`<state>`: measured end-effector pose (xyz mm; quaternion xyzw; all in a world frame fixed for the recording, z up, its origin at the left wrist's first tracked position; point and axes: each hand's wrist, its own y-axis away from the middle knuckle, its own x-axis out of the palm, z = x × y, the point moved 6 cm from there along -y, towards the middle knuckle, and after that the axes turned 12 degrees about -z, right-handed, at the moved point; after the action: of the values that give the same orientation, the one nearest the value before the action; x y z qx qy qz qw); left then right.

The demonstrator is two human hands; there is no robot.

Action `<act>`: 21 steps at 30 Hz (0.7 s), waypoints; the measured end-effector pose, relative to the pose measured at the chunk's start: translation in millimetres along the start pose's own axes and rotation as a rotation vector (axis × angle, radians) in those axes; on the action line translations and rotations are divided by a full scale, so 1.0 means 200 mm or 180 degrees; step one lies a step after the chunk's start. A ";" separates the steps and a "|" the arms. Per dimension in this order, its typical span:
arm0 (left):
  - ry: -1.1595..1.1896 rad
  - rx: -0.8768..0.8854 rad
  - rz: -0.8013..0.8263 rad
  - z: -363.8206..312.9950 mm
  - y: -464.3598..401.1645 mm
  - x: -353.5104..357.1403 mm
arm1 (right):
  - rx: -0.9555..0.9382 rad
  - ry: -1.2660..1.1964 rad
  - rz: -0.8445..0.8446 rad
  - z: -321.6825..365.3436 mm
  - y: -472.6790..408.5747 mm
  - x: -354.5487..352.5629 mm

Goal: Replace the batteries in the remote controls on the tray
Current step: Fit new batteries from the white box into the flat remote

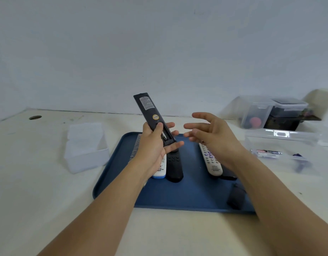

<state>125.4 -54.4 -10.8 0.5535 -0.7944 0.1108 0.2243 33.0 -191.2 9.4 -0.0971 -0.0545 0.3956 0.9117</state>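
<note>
- A long black remote [149, 115] is held up over the far end of the blue tray [111, 170], back side facing the camera, with a white label and a round yellow sticker showing on it.
- Its battery bay is uncovered at the near end, and something metallic can be made out inside; whether that's a battery or just the springs can't be told.
- The remote is gripped by the left hand [154, 146], fingers wrapped round the lower part and the thumb laid on the back just above the bay.
- The right hand [213, 134] is held just beside it with fingers spread and loosely bent, nothing in it and nothing touched.
- On the tray, a white remote with a blue end [160, 169], a black remote [175, 167] and a beige remote with purple buttons [211, 159] are laid side by side; a small dark cover [236, 197] is seen near the tray's near right corner.
- The tray is set on a pale, slightly scuffed table [39, 182] with a round cable hole at far left.
- A frosted plastic box [85, 146] is placed left of the tray; a clear container [281, 145] with batteries [268, 152] in it is off to the right.
- More clear bins [255, 111] are stacked at the far right against a plain white wall [159, 43].
</note>
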 end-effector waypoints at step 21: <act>-0.0276 -0.0281 0.0701 0.12 0.04 0.11 | 0.0489 -0.0293 -0.0232 -0.01 0.05 0.03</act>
<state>106.4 -79.3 -20.8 0.4567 -0.8635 0.0757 0.2003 29.9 -181.0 6.3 -0.0066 -0.0693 0.3692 0.9268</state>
